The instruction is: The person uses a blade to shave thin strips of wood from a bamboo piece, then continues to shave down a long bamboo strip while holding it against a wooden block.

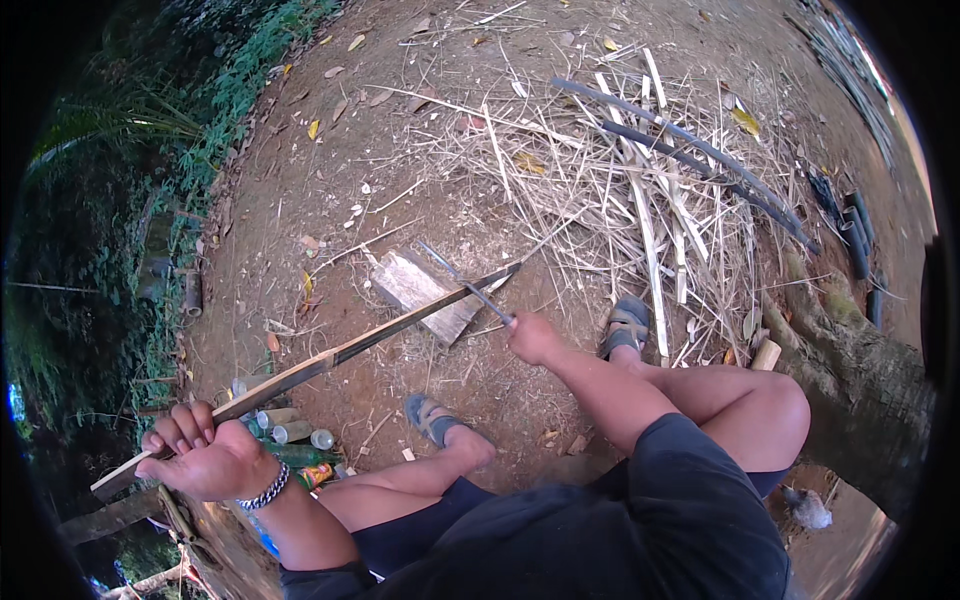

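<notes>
My left hand (222, 458), palm up with the fingers curled, is wrapped round the near left end of a long split bamboo strip (330, 357). The strip is pale on its upper edge and dark on its side, and slants away to the right. Its far end crosses over a flat wooden block (405, 278) on the ground. My right hand (536, 340) is closed round the handle of a knife (452, 269). The thin blade points away to the left, crossing the strip near its far end above the block. Whether the edge bites into the strip I cannot tell.
Thin shavings (560, 180) lie heaped at the far right with pale strips (640, 215) and two long dark pieces (700, 165). A thick tree trunk (850, 385) stands at the right. Bottles (292, 432) lie below the strip; green plants (215, 140) edge the left.
</notes>
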Demonstrator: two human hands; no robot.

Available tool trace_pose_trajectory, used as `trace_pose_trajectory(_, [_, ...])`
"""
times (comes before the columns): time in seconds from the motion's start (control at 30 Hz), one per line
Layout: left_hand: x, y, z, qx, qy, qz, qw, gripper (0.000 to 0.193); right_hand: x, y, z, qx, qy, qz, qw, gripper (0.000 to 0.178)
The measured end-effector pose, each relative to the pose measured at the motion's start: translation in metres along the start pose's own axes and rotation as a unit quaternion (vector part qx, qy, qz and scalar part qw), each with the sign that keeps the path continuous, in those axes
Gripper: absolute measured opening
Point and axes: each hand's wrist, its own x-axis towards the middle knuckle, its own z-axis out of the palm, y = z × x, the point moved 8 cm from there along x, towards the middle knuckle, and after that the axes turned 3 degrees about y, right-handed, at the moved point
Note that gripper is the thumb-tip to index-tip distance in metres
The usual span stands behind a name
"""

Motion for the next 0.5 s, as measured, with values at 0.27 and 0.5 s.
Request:
trace_pose_trajectory(0.27, [0.005,0.005,-0.004,0.024,-0.008,0.0,1.0,0.05,-0.029,-0.062,-0.025,-0.055,-0.068,-0.102,0.991,0.028])
trace_pose_trajectory(0.5, [0.018,-0.011,-0.013,0.021,0.002,-0.003,1.0,0.046,0.055,0.077,0.0,-0.107,-0.009,-0.015,0.994,0.029])
